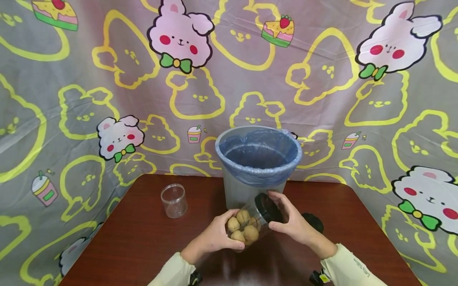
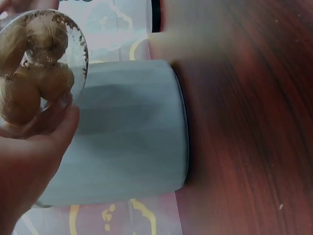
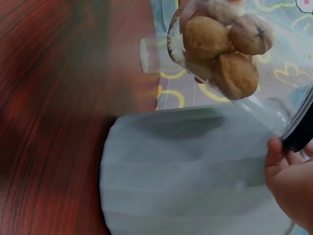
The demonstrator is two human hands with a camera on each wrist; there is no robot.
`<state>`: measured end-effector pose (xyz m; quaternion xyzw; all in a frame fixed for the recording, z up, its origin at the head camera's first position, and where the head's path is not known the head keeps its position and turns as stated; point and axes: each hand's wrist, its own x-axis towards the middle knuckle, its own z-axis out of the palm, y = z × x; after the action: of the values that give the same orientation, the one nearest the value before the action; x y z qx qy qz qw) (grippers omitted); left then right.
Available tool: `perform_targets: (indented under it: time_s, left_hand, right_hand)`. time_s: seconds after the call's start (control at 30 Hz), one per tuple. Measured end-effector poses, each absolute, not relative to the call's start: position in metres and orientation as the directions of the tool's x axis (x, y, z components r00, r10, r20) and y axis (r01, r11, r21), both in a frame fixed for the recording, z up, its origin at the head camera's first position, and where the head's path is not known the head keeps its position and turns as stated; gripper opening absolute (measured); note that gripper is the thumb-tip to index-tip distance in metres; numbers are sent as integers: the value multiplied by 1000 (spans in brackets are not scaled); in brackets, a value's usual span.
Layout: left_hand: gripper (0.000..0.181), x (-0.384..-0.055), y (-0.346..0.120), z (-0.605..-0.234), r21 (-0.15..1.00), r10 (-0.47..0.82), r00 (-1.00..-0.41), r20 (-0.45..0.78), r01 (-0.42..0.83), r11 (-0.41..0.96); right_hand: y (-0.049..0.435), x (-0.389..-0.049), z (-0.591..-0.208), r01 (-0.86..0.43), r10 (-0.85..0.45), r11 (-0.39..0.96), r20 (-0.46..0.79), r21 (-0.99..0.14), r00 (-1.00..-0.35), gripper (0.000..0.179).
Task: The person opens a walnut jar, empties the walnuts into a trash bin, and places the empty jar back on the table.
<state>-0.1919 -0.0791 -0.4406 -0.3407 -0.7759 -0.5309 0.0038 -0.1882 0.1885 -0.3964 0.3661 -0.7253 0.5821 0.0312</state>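
A clear plastic jar (image 3: pixel 268 113) with a black screw lid (image 1: pixel 268 207) is held tilted above the table, its lid end up and to the right. Several walnuts (image 3: pixel 208 38) lie in its lower end. My left hand (image 1: pixel 224 234) grips the jar round its base, thumb along the near side. With fingers and thumb at the rim, my right hand (image 1: pixel 290 219) grips the black lid, which sits on the jar's mouth. In the left wrist view the jar's round bottom shows the walnuts (image 2: pixel 46 36) through it, with dark crumbs along the edge.
A grey bin (image 1: pixel 239 190) lined with a blue bag (image 1: pixel 275 174) stands right behind the jar. An open clear jar (image 1: pixel 174 202) stands on the brown table (image 1: pixel 143 238) to the left. A black lid (image 1: pixel 313 221) lies behind my right wrist. Patterned cloth (image 1: pixel 250 83) hangs round the table.
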Motion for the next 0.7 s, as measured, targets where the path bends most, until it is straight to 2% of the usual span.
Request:
perform_targets:
  time_s: [0.23, 0.4, 0.57, 0.7]
  left_hand:
    - [85, -189, -75, -443, 765, 452, -773, 445, 591, 257]
    - [89, -188, -71, -442, 702, 410, -756, 511, 642, 309]
    - [93, -187, -68, -444, 650, 400, -743, 537, 666, 365]
    - [90, -186, -70, -443, 697, 421, -757, 499, 640, 324]
  right_hand:
    - [184, -182, -392, -518, -420, 202, 404, -831, -812, 68]
    - [180, -181, -391, -501, -335, 215, 418, -838, -844, 68]
    - [178, -182, -393, -496, -291, 216, 429, -841, -855, 68]
    - [180, -182, -394, -527, -324, 171, 458, -833, -828, 68]
